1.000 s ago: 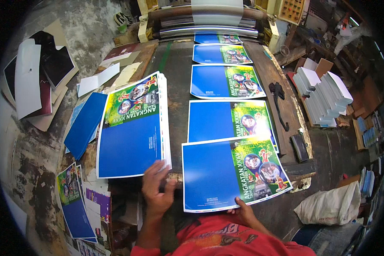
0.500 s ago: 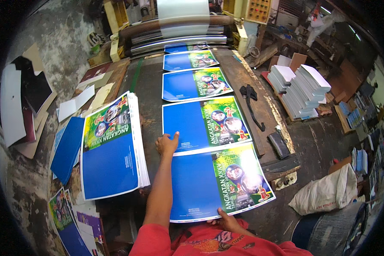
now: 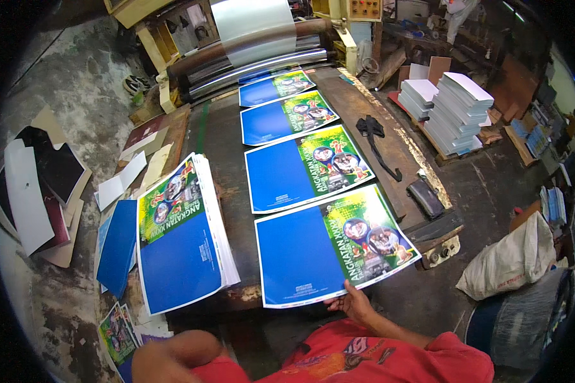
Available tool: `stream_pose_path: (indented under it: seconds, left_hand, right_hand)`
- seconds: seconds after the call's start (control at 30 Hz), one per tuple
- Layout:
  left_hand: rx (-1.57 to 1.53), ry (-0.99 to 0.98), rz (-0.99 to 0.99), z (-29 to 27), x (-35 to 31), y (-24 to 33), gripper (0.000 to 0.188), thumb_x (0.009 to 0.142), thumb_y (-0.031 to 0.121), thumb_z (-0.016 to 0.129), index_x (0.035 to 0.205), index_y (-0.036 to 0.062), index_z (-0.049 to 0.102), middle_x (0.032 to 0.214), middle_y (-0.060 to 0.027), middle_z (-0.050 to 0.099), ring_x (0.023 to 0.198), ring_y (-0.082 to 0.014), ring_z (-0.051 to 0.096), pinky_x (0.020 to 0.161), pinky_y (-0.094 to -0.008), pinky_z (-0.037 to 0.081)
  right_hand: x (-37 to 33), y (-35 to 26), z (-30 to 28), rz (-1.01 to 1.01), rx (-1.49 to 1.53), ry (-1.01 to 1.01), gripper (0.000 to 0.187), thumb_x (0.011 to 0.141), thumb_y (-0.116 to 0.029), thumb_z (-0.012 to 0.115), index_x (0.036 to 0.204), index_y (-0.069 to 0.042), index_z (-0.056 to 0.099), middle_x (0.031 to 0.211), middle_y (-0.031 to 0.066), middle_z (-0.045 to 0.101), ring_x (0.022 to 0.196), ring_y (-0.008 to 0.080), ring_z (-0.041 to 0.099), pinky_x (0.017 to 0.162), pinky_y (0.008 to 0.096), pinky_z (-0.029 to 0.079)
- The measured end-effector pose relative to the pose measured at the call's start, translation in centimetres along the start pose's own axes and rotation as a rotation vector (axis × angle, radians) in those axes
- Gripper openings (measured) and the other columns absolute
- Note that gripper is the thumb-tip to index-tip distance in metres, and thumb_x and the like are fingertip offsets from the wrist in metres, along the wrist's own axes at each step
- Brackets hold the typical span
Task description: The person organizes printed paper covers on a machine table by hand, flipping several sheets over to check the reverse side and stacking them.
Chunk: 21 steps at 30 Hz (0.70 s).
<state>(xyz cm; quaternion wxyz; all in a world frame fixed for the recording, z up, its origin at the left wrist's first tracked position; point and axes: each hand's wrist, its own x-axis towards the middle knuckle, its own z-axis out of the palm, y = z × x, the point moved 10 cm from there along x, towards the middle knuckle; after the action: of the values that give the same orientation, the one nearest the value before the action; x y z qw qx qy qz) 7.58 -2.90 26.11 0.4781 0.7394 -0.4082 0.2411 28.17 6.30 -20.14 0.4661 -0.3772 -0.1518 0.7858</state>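
Well left of the right hand [image 3: 354, 303], loose prints [image 3: 115, 337] lie partly behind a bent left arm [image 3: 172, 356]. That arm is blurred and cut off below; the left hand is out of sight, so I can't tell how its fingers stand. Next, still left of the right fingers, sits a thick pile of sheets [image 3: 180, 268], so I'd judge a good number gathered already. Ahead of those fingers, three more sheets [image 3: 276, 175] lie in line on the table [image 3: 229, 172], not yet piled. Only a sliver of another shows by the rollers [image 3: 220, 83]; any beyond are hidden. The nearest sheet [image 3: 297, 255] is pinched at its near edge, right thumb on top, the other fingers mostly hidden underneath.
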Motion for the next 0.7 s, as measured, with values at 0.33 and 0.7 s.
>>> stream_pose_path:
  seconds: [0.33, 0.7]
  left_hand:
    - [0.091, -0.248, -0.566, 7.6, 3.7, -2.9, 0.027, 0.086, 0.023, 0.056, 0.104, 0.0064, 0.067, 0.105, -0.0148, 0.067, 0.102, -0.0312, 0.061, 0.09, -0.0456, 0.046]
    - [1.493, 0.733, -1.043, -2.2, -8.7, -2.1, 0.045, 0.077, 0.038, 0.072, 0.111, 0.0081, 0.065, 0.11, -0.0139, 0.067, 0.111, -0.0338, 0.06, 0.098, -0.0452, 0.044]
  right_hand:
    - [2.4, -2.2, -1.3, -0.119, -0.011, 0.174, 0.064, 0.099, -0.054, 0.033, 0.104, 0.005, 0.059, 0.088, 0.0135, 0.066, 0.073, 0.0202, 0.062, 0.076, 0.0389, 0.052]
    - [3.3, -4.9, -1.7, -0.317, 0.087, 0.179, 0.057, 0.097, -0.049, 0.044, 0.136, -0.009, 0.03, 0.117, 0.0129, 0.059, 0.089, 0.0197, 0.059, 0.078, 0.0386, 0.051]
